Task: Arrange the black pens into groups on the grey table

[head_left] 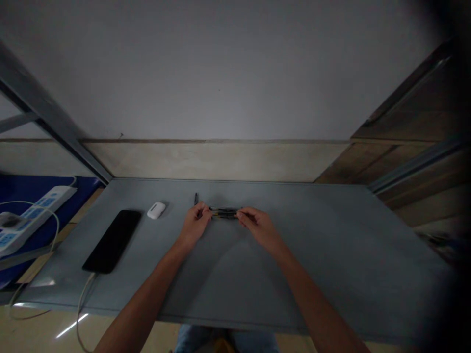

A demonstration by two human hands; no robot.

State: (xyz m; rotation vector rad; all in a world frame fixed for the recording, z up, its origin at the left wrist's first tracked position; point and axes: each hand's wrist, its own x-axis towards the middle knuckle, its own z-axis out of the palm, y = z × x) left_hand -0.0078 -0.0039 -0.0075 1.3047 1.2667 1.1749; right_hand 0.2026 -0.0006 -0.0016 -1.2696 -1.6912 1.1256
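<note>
Several slim dark pens point(224, 213) lie side by side, running left to right just above the grey tabletop or on it; I cannot tell which. My left hand point(194, 223) pinches their left ends between thumb and fingers. At the right ends, my right hand point(257, 226) has its thumb and fingertips closed on them. A short dark piece point(196, 198), like the end of a pen, sticks up behind my left hand; its lower part is hidden by the fingers.
A black phone point(112, 241) with a white cable point(81, 299) lies on the tabletop point(353, 255) at the left. Beside it is a white earbud case point(156, 210). A white power strip point(37, 215) sits on a blue surface at far left. A wall point(221, 162) bounds the back.
</note>
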